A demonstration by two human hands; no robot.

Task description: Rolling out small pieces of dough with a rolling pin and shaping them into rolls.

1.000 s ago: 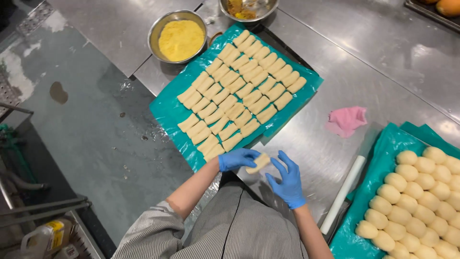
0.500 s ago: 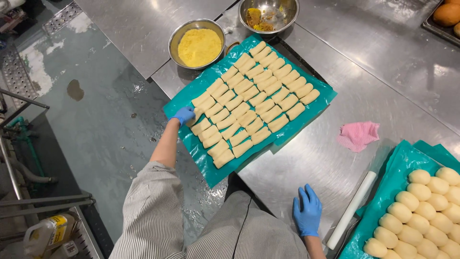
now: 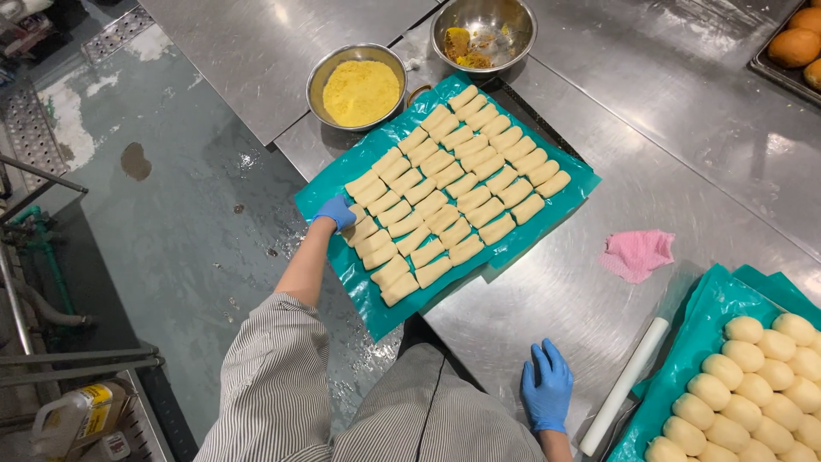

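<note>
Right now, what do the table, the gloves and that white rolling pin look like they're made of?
Table: brushed stainless steel, going by its grey sheen and soft reflections.
Gloves on the left hand and right hand: thin blue rubbery material, probably nitrile, matte and snug.
Rolling pin: smooth, white, likely plastic; uncertain.

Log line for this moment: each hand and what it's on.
left hand: on dough pieces, near-left of teal sheet | right hand: flat on steel table, empty | rolling pin: beside right hand

My steel surface (image 3: 684, 128) carries: two teal-lined trays (image 3: 564, 205), two metal bowls (image 3: 357, 84), pink cloth (image 3: 637, 254), white rolling pin (image 3: 624, 387), my flat right grip (image 3: 547, 398).
</note>
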